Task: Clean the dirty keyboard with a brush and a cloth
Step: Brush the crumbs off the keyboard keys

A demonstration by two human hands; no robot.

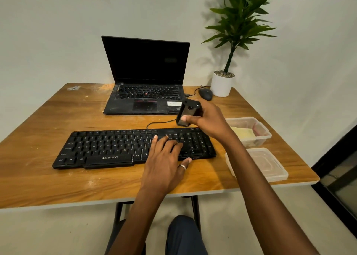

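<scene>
keyboard (108,148) beneath the flat left hand (164,158)

Keyboard (133,148) front-centre on table (58,181); laptop (144,81) behind; containers (249,131) right; plant (222,84) rear-right.

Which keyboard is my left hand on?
The standalone keyboard nearest you, under your left hand; the laptop's keyboard behind it lies untouched.
</scene>
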